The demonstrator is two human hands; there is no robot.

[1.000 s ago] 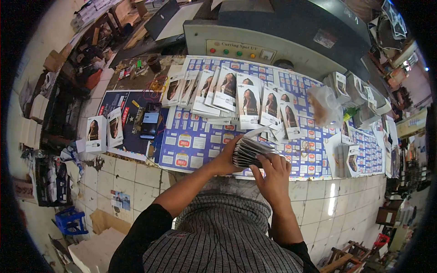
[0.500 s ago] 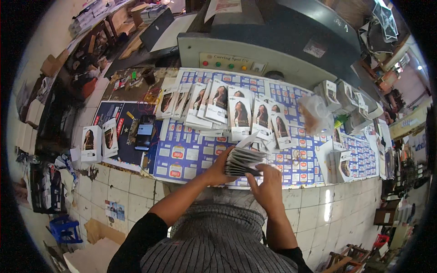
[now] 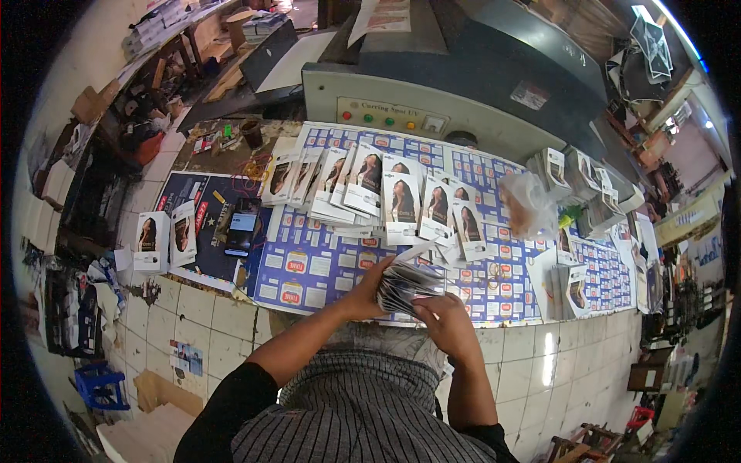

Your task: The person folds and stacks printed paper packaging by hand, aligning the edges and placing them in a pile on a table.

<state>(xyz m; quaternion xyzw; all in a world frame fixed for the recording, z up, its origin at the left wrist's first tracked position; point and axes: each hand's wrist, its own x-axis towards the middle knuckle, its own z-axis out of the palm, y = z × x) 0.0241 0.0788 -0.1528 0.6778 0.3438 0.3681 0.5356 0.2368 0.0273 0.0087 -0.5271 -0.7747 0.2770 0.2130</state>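
At the table's near edge I hold a stack of folded printed cards [image 3: 409, 287], their edges fanned and facing up. My left hand [image 3: 364, 296] is wrapped round the left side of the stack. My right hand [image 3: 449, 326] pinches the lower right corner, thumb and fingertips closed on the edges. A pale flap sticks out at the top of the stack. Just beyond lie overlapping white cards [image 3: 400, 202] with a picture of a long-haired person, spread in a row across the blue printed sheets [image 3: 309, 266] on the table.
A phone [image 3: 242, 228] and two upright card bundles [image 3: 150, 241] are on the left. To the right are a clear plastic bag [image 3: 531, 205], rubber bands [image 3: 499, 272] and more card stacks [image 3: 572, 292]. A grey machine [image 3: 386, 96] with coloured buttons stands behind the table.
The stack has tilted and its edges have fanned wider. My right fingers have moved slightly down and left, closing on its lower corner. The view has shifted slightly.
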